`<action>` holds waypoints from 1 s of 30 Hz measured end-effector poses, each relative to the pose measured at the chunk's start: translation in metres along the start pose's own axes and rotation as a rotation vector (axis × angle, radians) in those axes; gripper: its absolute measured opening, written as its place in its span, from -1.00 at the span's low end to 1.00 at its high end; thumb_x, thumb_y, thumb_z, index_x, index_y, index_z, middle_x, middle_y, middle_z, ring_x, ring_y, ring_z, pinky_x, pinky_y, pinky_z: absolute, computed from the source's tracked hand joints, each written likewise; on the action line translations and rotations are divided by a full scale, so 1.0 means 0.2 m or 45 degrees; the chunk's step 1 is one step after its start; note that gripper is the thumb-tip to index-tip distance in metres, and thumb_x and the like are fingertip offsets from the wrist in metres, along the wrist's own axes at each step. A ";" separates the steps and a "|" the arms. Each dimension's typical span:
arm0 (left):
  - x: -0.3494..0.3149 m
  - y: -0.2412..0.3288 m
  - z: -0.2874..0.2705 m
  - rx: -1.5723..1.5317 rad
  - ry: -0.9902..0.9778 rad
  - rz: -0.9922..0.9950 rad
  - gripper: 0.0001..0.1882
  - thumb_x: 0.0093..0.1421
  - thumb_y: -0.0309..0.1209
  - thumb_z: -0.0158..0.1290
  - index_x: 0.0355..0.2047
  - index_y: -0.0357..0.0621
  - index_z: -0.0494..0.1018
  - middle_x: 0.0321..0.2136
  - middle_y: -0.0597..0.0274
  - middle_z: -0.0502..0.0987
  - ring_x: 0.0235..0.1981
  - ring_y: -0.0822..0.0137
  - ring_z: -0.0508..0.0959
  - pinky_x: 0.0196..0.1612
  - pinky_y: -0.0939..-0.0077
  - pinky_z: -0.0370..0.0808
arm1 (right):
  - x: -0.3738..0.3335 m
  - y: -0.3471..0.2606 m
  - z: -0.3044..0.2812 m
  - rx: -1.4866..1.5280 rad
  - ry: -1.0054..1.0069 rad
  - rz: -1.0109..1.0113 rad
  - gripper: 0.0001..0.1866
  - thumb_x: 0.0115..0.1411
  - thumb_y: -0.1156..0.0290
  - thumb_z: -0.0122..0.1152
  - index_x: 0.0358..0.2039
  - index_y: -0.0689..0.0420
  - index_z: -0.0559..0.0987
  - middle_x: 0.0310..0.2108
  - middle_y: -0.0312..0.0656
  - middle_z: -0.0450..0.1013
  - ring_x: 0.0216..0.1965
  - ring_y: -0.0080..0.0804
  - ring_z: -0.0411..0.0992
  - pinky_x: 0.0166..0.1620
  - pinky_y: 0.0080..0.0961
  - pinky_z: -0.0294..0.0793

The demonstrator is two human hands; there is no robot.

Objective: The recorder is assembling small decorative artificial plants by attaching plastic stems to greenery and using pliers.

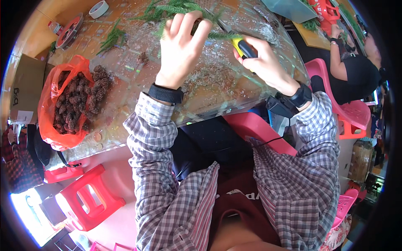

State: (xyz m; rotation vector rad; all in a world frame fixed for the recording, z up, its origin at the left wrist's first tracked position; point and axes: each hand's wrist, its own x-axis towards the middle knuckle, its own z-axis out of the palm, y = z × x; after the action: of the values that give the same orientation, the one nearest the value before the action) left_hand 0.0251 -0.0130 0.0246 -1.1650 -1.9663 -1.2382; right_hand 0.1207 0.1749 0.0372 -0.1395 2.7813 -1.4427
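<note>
The fingers of the bare left hand (181,50) curl around a feathery green needle-leaved sprig (222,36), their tips hidden behind the foliage. Those of the bare right hand (268,62) are wrapped around a hand tool with a yellow-and-black handle (243,48), whose dark metal end points up and left, close to the sprig; whether the two touch, I cannot tell. The sprig is above the far part of a tiled-pattern table (163,109) strewn with pale flecks, and more greenery (112,39) lies to the left. Near the table's left edge, an open red-orange plastic bag (47,104) holds brown pine cones (73,102), several spilling beyond its right side. Beyond it are a round red-rimmed dish (69,32) and a white ring-shaped roll (99,9). A translucent bluish plastic bin (289,9) stands at the far right.
</note>
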 end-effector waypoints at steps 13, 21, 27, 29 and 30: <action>-0.05 -0.11 -0.01 -1.038 -0.167 -0.805 -0.59 0.10 -0.12 -0.05 -0.21 -0.22 0.35 -0.21 0.19 0.41 -0.20 0.37 0.39 -0.18 0.53 0.28 | -0.06 0.02 -0.03 -0.576 0.330 -0.558 -0.67 -0.20 0.77 0.00 -0.32 0.36 0.33 -0.39 -0.10 0.27 -0.39 -0.23 0.31 -0.29 -0.67 0.27; -0.04 0.00 -0.01 -1.073 -0.196 -0.821 -0.78 0.04 -0.35 0.06 -0.32 -0.17 0.39 -0.32 0.34 0.45 -0.36 0.46 0.44 -0.36 0.62 0.35 | -0.05 0.04 -0.05 -0.608 0.428 -0.540 -0.64 -0.22 0.77 -0.01 -0.30 0.33 0.34 -0.39 -0.09 0.26 -0.39 -0.18 0.32 -0.32 -0.64 0.28; -0.01 -0.01 0.02 -0.296 -0.059 -0.273 -0.84 0.01 -0.38 0.10 -0.42 -0.12 0.38 -0.42 0.40 0.46 -0.50 0.50 0.43 -0.45 0.61 0.34 | -0.04 0.05 -0.02 -0.401 0.293 -0.243 -0.63 -0.22 0.74 -0.02 -0.29 0.33 0.34 -0.41 -0.12 0.27 -0.41 -0.24 0.33 -0.32 -0.65 0.29; -0.02 -0.01 0.02 -0.012 0.027 -0.071 -0.85 0.00 -0.37 0.11 -0.45 -0.11 0.38 -0.45 0.41 0.46 -0.55 0.51 0.42 -0.48 0.60 0.33 | -0.03 0.06 -0.03 -0.365 0.235 -0.196 -0.62 -0.23 0.73 -0.04 -0.28 0.34 0.34 -0.39 -0.11 0.27 -0.36 -0.26 0.34 -0.29 -0.65 0.28; -0.02 -0.01 0.02 0.131 0.070 0.030 -0.85 0.00 -0.37 0.11 -0.47 -0.10 0.38 -0.47 0.42 0.45 -0.58 0.51 0.41 -0.49 0.60 0.33 | -0.03 0.06 -0.03 -0.346 0.204 -0.173 -0.62 -0.23 0.73 -0.05 -0.27 0.35 0.33 -0.37 -0.11 0.27 -0.34 -0.28 0.34 -0.27 -0.65 0.28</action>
State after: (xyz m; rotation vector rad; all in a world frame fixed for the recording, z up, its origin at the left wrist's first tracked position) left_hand 0.0250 -0.0120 0.0192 -1.0887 -1.9464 -1.1319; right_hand 0.1260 0.1872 0.0317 -0.2269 3.1460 -1.1362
